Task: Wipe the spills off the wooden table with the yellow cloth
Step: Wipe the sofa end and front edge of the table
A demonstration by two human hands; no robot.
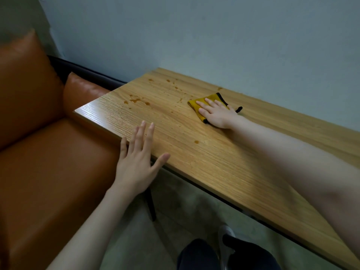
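On wooden table [224, 152]: yellow cloth [202, 102] under flat right hand [218, 114], fingers straight; left hand [136, 162] spread, empty.

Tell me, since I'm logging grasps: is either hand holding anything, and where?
Nothing is gripped. The right hand presses flat on the yellow cloth; the left hand is open at the table edge.

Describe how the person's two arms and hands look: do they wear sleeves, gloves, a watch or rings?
Both forearms are bare as far as the picture shows; no sleeves come into view. The left hand and the right hand wear no gloves. No watch or bracelet shows on either wrist. A small mark on one finger of the left hand could be a thin ring, but it is too small to tell.
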